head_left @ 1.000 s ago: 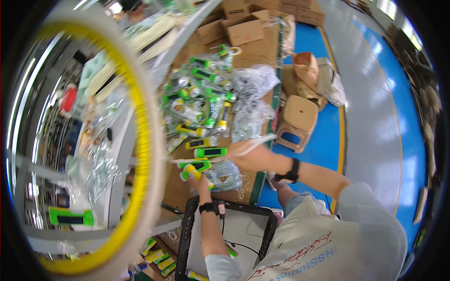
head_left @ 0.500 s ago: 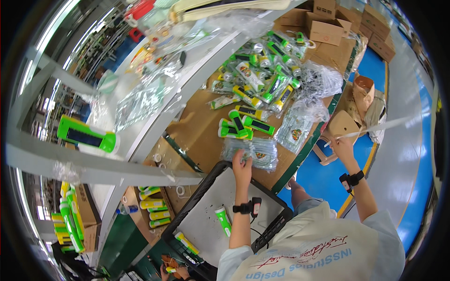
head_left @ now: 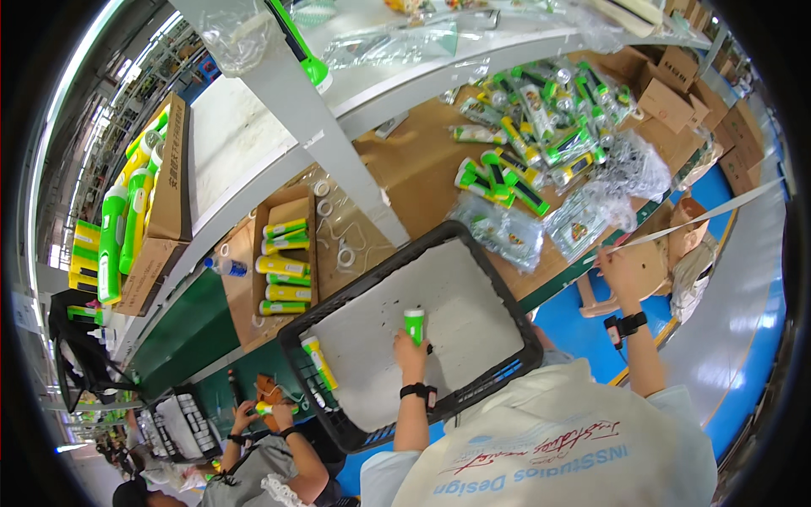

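Observation:
A green flashlight (head_left: 413, 324) with a white head lies over the grey-lined black crate (head_left: 498, 291). My left hand (head_left: 410, 355) is closed round its lower part, which the fingers hide. A yellow-and-green flashlight (head_left: 319, 362) rests along the crate's left side. Off to the right, my right hand (head_left: 618, 272) pinches the end of a long white strip (head_left: 705, 221) that stretches away to the right. Beyond the crate lies a stack of clear plastic bags (head_left: 498, 230), with several green flashlights (head_left: 497, 179) just behind it.
A heap of bagged flashlights (head_left: 549, 110) covers the far bench. An open carton of flashlights (head_left: 285, 270) stands left of the crate, below a grey metal post (head_left: 355, 186). A co-worker (head_left: 270, 465) handles a yellow item at lower left. A beige stool (head_left: 638, 269) stands on the right.
My left hand has left the plastic bags, come back over the crate and taken hold of the green flashlight. The view has swung left. My right hand still holds the white strip.

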The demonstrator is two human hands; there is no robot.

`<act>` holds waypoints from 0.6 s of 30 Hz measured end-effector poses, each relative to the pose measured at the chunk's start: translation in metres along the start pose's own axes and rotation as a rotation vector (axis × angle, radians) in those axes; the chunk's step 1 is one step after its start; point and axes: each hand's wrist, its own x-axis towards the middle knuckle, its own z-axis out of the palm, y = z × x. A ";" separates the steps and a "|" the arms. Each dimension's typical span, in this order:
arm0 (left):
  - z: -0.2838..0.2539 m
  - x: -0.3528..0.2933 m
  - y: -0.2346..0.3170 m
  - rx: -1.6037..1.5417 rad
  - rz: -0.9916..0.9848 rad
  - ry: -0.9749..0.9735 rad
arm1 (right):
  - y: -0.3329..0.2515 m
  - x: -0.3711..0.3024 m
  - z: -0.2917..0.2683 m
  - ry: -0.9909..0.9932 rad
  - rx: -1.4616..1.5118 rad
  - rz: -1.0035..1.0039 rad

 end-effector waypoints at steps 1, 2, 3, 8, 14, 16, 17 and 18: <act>0.000 0.002 -0.007 -0.084 -0.041 -0.047 | 0.000 0.001 0.002 0.023 0.034 -0.068; -0.001 0.006 -0.012 -0.164 -0.085 -0.095 | -0.018 -0.003 0.002 -0.012 0.119 -0.015; -0.004 0.011 -0.011 -0.180 -0.068 -0.093 | -0.039 -0.010 0.003 -0.045 0.204 0.043; -0.099 -0.011 0.077 -1.330 -0.162 -0.392 | -0.098 -0.037 -0.003 -0.487 0.611 0.137; -0.149 -0.044 0.146 -1.766 0.025 -0.426 | -0.183 -0.080 -0.010 -0.730 1.050 0.089; -0.153 -0.053 0.152 -1.814 0.010 -0.456 | -0.205 -0.089 -0.014 -0.791 1.103 -0.005; -0.154 -0.057 0.152 -1.873 -0.001 -0.487 | -0.214 -0.094 -0.011 -0.810 1.100 -0.004; -0.155 -0.058 0.154 -1.814 -0.001 -0.483 | -0.223 -0.100 -0.009 -0.802 1.111 -0.046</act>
